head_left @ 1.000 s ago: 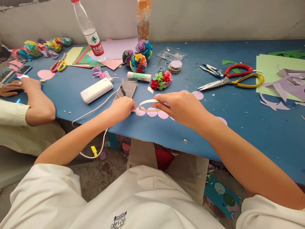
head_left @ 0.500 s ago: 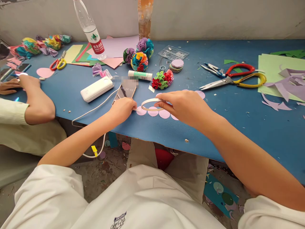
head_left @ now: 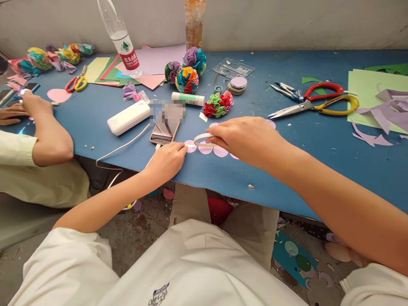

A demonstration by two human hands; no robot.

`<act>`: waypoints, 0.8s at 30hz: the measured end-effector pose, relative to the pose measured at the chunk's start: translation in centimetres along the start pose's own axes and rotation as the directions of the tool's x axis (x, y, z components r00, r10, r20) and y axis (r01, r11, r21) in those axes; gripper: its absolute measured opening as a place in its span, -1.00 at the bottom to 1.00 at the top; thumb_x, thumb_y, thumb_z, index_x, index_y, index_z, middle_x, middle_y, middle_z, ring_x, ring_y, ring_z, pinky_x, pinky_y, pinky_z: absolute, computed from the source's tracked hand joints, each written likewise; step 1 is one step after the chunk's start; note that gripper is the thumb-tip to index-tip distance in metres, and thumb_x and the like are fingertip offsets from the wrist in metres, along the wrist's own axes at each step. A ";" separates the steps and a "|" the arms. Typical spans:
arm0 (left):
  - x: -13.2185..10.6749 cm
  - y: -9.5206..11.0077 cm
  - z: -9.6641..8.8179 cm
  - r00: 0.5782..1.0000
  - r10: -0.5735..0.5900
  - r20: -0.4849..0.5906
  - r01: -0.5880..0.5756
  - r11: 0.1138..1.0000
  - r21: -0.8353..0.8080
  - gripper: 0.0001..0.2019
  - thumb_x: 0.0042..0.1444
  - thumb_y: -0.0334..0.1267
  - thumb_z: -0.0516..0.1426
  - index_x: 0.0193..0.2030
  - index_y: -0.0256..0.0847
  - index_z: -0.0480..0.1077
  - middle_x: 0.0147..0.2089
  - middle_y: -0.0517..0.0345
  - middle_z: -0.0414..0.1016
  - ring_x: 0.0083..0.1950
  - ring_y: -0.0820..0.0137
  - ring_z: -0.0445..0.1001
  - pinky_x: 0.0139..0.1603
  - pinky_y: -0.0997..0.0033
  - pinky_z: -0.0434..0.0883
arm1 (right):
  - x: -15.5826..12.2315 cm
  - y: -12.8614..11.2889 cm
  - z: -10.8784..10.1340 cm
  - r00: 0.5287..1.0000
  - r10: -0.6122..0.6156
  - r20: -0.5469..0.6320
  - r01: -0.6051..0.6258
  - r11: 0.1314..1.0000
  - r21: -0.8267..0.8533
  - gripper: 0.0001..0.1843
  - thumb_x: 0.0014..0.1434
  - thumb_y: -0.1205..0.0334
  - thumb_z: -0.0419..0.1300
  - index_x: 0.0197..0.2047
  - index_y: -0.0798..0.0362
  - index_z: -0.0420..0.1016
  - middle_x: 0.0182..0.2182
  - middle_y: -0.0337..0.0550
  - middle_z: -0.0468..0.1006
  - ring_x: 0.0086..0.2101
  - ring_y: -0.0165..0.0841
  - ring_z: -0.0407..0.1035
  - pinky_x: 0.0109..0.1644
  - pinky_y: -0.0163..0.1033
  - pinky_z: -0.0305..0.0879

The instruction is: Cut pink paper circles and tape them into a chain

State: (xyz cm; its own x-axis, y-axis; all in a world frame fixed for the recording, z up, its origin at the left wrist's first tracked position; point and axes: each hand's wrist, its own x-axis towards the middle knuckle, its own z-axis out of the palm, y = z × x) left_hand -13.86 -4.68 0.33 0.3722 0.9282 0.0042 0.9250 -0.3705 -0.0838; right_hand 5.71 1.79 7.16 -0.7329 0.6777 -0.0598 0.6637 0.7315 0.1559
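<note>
Pinched in my right hand (head_left: 247, 138) is a thin roll of white tape (head_left: 200, 137), tilted just above a row of pale purple paper circles (head_left: 220, 151). My left hand (head_left: 168, 159) rests at the row's left end, fingers closed at the end of the tape. A short white strip lies across the leftmost circle (head_left: 190, 150), beside those fingertips. My right hand covers part of the circles behind it.
Close behind lie a phone (head_left: 163, 132), a white power bank (head_left: 129, 117), a glue stick (head_left: 188, 99) and a rolled-paper flower piece (head_left: 217, 106). Large scissors (head_left: 314, 104) lie right. A water bottle (head_left: 129, 57) stands behind. A co-worker's arm (head_left: 52, 136) is at left.
My left hand has shifted slightly right and down, uncovering more of the phone. The tape roll has moved a little right, and a white strip now shows on the leftmost circle.
</note>
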 end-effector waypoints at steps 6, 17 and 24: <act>0.0 0.5 0.1 1.000 -0.009 0.029 0.008 0.999 0.041 -0.68 0.28 -0.44 -0.05 0.07 -0.33 0.40 0.04 -0.11 0.49 -0.04 0.23 0.50 -0.09 0.26 0.44 | 0.2 0.1 -0.1 0.999 -0.008 0.052 0.008 1.000 -0.017 -0.63 0.38 0.11 -0.06 -0.17 0.10 0.52 -0.29 -0.04 0.62 -0.27 -0.26 0.47 -0.42 -0.24 -0.11; 0.3 1.7 -0.4 0.997 0.000 0.074 -0.009 0.992 0.124 -0.64 0.28 -0.46 -0.09 0.16 -0.37 0.32 0.02 -0.16 0.45 -0.01 0.17 0.46 -0.09 0.24 0.39 | 1.3 -0.6 -1.3 0.990 0.012 0.143 0.000 0.996 -0.086 -0.66 0.37 0.20 -0.05 -0.15 0.09 0.55 -0.21 -0.03 0.62 -0.20 -0.20 0.48 -0.40 -0.24 -0.04; 0.2 3.2 -0.1 0.998 0.066 0.018 -0.067 0.992 0.105 -0.62 0.29 -0.48 -0.14 0.17 -0.47 0.31 0.09 -0.20 0.44 0.06 0.17 0.43 0.03 0.22 0.34 | 1.4 -0.9 -1.6 0.992 -0.004 0.123 0.011 0.998 -0.057 -0.72 0.31 0.33 0.00 -0.27 0.09 0.55 -0.31 0.01 0.61 -0.27 -0.23 0.47 -0.41 -0.24 -0.01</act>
State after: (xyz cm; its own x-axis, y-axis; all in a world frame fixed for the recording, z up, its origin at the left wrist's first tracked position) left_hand -10.81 -5.70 0.13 0.4306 0.9023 -0.0188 0.8849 -0.4262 -0.1877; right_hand 3.88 2.00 8.50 -0.7117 0.6787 -0.1810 0.6460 0.7336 0.2109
